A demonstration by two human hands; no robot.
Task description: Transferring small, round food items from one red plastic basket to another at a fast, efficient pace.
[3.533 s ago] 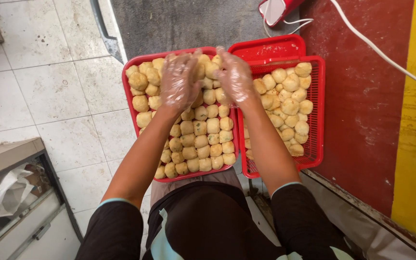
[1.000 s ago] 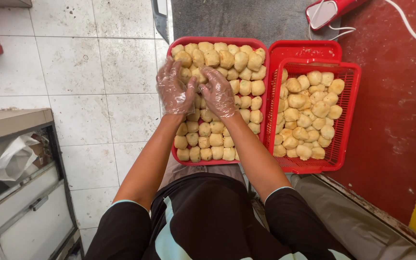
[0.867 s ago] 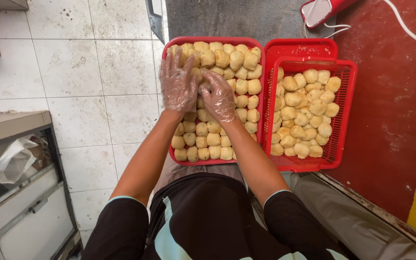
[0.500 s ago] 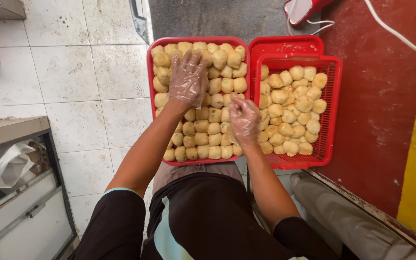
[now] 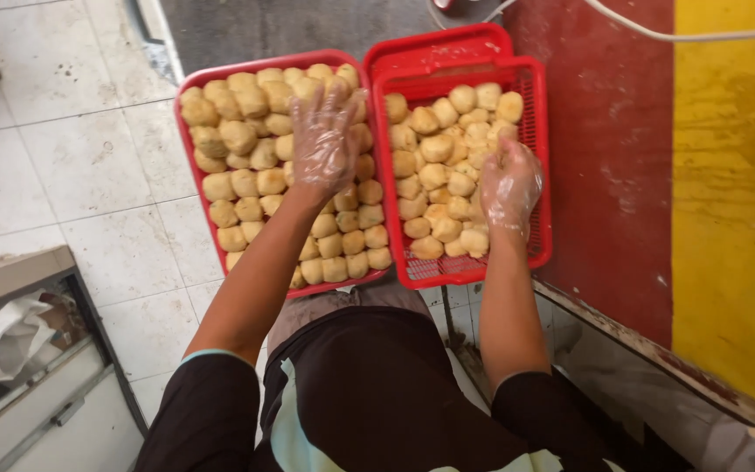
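Head-camera footage was taken looking straight down over a person in a dark top and apron. Two red plastic trays were seen side by side, touching along their inner edges. The left tray [image 5: 192, 166] was packed with rows of golden-yellow fried puffs [image 5: 242, 183], laid close together. The right tray [image 5: 542, 175], a mesh-walled basket nested in another red tray beneath it, was filled with a looser pile of the same puffs [image 5: 434, 149], and a bare strip of mesh was left at its near edge.

Both hands were covered by thin clear plastic gloves. The left hand [image 5: 325, 140] was spread flat, fingers extended and slightly apart, and was laid palm-down on the puffs at the upper right part of the left tray; nothing was seen to be gripped by it. The right hand [image 5: 510, 182] was rested on the right side of the pile in the right tray, its fingers curled loosely down among the puffs; whether a puff was actually held inside it could not be told, since the fingertips were hidden.

Pale floor tiles [image 5: 72, 175] were seen to the left of the trays, a red and yellow painted surface [image 5: 701, 175] to the right, and a white cable [image 5: 701, 33] was run across the top right corner. A white plastic bag [image 5: 10, 336] was lodged in a cabinet at lower left.
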